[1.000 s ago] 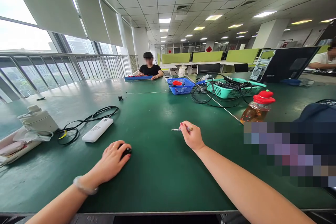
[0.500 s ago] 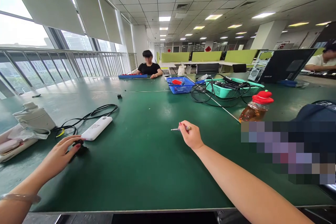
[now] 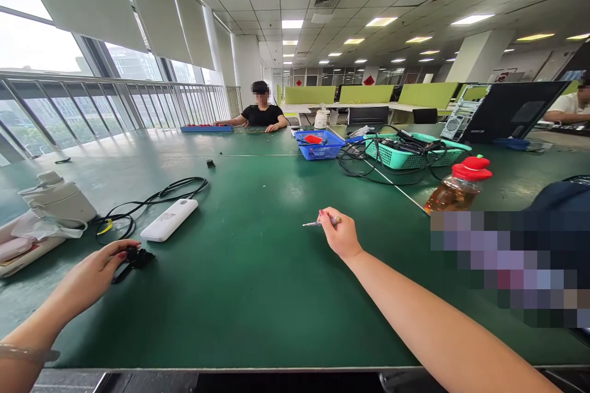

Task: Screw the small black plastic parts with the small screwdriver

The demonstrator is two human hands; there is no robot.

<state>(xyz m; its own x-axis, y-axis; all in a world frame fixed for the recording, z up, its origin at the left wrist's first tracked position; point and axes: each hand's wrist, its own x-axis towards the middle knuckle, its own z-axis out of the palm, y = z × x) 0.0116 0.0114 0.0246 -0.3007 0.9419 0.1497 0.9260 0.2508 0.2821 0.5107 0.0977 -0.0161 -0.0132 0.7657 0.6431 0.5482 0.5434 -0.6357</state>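
My left hand is at the left front of the green table, thumb and fingers closed around the near edge of a small black object. A dark strap-like part hangs below it; its exact kind cannot be made out. My right hand is above the middle of the table, fingers wrapped round a small screwdriver. The thin metal shaft points left, and part of the handle shows behind my fingers. Just beyond my left hand lies a white power bank.
Black cable coils behind the power bank, near a white bottle. Farther off stand a blue basket, a teal basket with cables and a red-capped bottle. A person sits across the table by a blue tray.
My left fingers have shifted from over the black object to its near left edge. My right hand still holds the screwdriver. Across the table, the blue tray has moved left with the person's arm.
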